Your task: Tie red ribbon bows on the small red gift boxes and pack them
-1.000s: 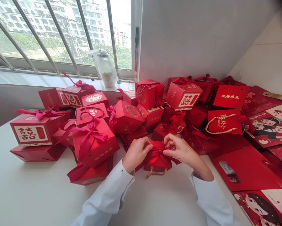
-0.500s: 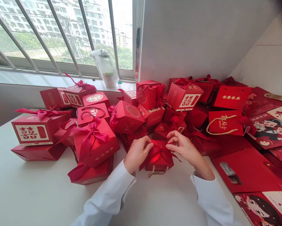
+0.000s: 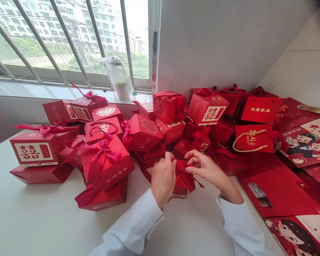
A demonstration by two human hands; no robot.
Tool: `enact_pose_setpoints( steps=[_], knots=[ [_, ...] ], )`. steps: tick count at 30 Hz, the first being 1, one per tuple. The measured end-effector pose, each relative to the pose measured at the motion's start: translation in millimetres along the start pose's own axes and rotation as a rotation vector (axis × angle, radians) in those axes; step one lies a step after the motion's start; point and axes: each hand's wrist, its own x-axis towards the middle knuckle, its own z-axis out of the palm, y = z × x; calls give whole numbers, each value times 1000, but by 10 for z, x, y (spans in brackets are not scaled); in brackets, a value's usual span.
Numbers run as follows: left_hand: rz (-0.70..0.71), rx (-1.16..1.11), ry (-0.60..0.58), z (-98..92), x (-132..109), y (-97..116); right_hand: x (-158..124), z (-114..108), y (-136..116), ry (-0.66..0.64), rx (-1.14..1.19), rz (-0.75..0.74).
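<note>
The left hand [image 3: 163, 179] pinches a red satin bow [image 3: 183, 171] atop a small red cardboard gift box [image 3: 185, 185], at six o'clock of the heap of red boxes [image 3: 143, 133] on the white desk [image 3: 34, 213]; the right hand [image 3: 206, 170] pinches the bow's other side. The soft ribbon may slip; the light, stiff box is best steadied by its corners.

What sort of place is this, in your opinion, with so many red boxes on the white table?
Probably a room in a home in an apartment area: a barred window looks out on apartment blocks, and the white table holds red gift boxes printed with the double-happiness sign used for weddings.
</note>
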Motion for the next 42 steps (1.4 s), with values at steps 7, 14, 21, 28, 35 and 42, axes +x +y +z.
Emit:
enact_pose_setpoints(
  steps=[7,14,21,28,35,42],
  knots=[
    [0,113,-13,146,32,-45,37,-17,68,44,-2,-16],
    [85,168,-10,222,12,-84,78,47,32,146,-56,51],
    [11,112,1,224,13,-83,90,62,75,101,315,55],
    [-64,-98,62,235,1,-84,79,41,52,52,426,112],
    [-26,-408,-21,97,40,-97,63,-1,57,36,407,56],
    [-78,-538,-104,78,89,-119,64,-15,91,-6,375,14]
  ],
)
